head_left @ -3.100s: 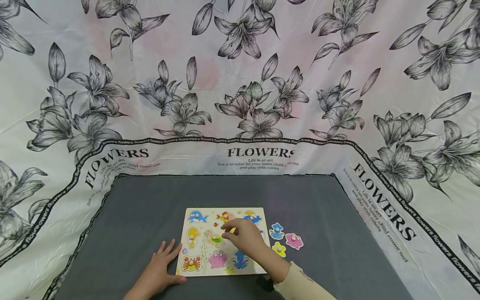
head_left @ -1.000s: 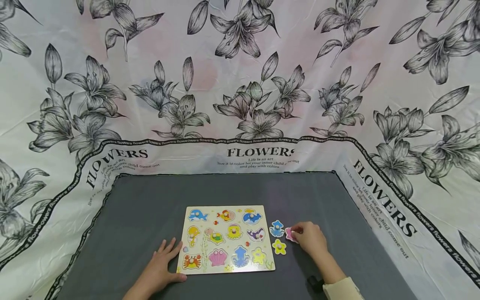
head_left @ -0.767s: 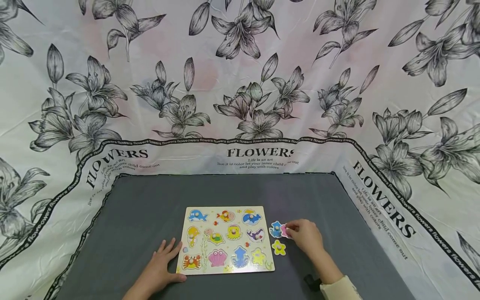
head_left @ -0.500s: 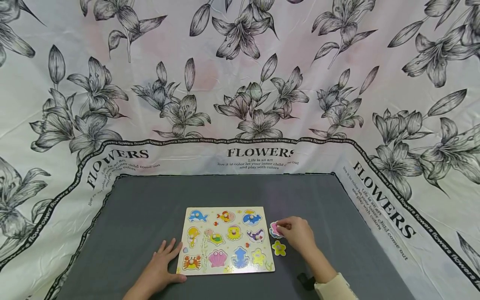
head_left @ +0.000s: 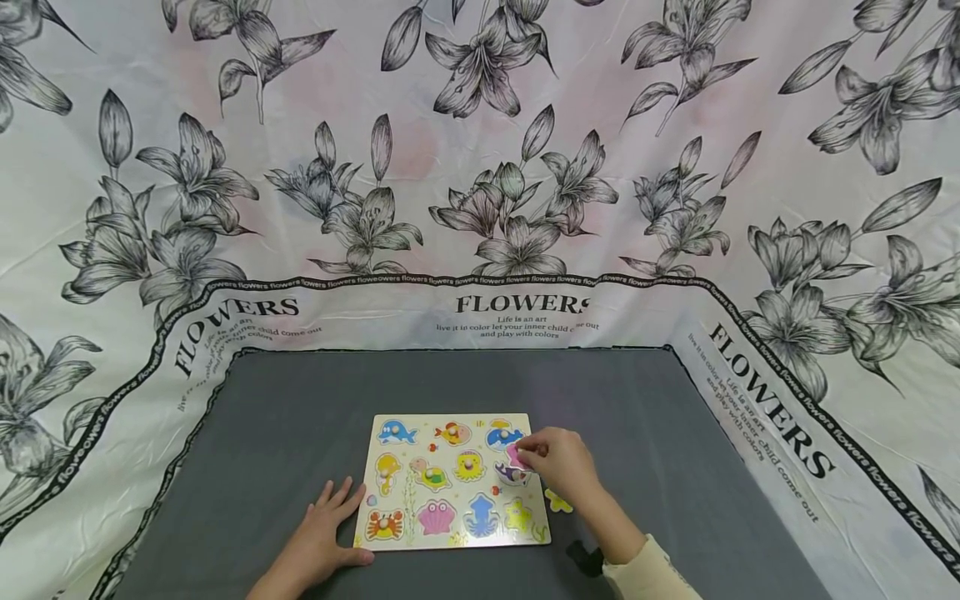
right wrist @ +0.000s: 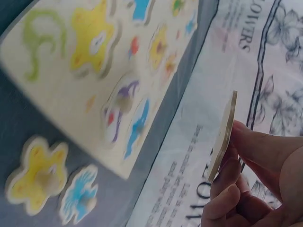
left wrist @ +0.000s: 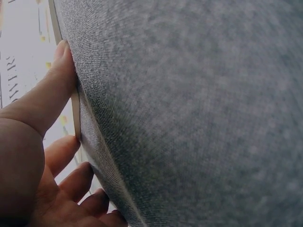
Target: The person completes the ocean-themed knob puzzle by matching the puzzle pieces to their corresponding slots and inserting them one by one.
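My right hand [head_left: 564, 460] pinches a pink puzzle piece [head_left: 514, 455] above the right edge of the wooden puzzle board [head_left: 425, 423]. In the right wrist view the piece [right wrist: 224, 137] appears edge-on between thumb and fingers. My left hand [head_left: 322, 529] lies spread at the board's left side, its thumb near the lower left corner and fingertips along the edge. A yellow star piece [head_left: 558, 502], partly covered by the right forearm, lies right of the board. Beside it a blue squid piece [right wrist: 80, 195] shows in the right wrist view; the right hand hides it in the head view.
Sea-animal pieces with knobs, such as a crab [head_left: 385, 525] and a seahorse [head_left: 387, 473], sit in the board. Pink shell [head_left: 437, 517], blue squid [head_left: 482, 517] and yellow star [head_left: 517, 515] shapes have no knobs. Grey cloth [head_left: 300, 417] covers the table; a flowered curtain [head_left: 360, 312] surrounds it.
My right hand left the board, picked up the pink piece from the table at the right, and carried it left over the squid piece to the board's right edge. The left hand stayed put.
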Tool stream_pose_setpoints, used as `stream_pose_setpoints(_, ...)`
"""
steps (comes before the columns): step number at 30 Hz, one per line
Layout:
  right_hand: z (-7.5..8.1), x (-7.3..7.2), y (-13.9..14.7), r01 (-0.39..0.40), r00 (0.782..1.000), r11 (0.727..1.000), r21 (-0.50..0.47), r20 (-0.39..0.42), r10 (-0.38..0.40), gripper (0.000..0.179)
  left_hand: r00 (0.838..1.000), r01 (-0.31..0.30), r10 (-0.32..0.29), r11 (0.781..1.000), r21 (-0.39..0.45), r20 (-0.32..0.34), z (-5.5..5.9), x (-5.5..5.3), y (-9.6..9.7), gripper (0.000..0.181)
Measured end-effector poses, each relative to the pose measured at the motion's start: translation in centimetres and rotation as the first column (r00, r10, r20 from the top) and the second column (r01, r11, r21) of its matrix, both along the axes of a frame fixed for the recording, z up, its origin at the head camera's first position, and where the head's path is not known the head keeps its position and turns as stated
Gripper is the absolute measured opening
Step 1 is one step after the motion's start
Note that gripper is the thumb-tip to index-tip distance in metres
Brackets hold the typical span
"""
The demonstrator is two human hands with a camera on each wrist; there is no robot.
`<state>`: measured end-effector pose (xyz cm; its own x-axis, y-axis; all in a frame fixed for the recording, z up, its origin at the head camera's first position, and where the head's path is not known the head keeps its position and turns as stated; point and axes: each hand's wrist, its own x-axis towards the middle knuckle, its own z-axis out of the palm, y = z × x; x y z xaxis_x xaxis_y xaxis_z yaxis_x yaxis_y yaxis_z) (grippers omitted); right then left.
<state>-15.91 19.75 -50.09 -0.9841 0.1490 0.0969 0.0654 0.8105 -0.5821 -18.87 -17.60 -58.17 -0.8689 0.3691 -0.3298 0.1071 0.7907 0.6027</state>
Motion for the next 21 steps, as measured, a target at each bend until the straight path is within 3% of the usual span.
stream_pose_setpoints(7, -0.1, -0.4, -2.2, -0.099, 0.994, 0.995, -0.021, 0.047, 0.1, 0.006, 1.0, 0.002, -0.002, 1.0, -0.001, -0.005, -0.2, -0.1, -0.1, 0.114)
stream_pose_setpoints(14, -0.7, -0.6, -4.4, -0.213, 0.974, 0.974, -0.074, 0.061, 0.218, 0.007, 1.0, -0.004, 0.004, 1.0, 0.009, -0.003, -0.1, 0.1, -0.2, 0.114)
stream_pose_setpoints(21, -0.9, -0.7, -6.4, -0.236, 0.966, 0.969, -0.07, 0.097, 0.242, 0.007, 1.0, -0.001, 0.001, 1.0, -0.002, 0.012, 0.2, 0.0, -0.2, 0.113)
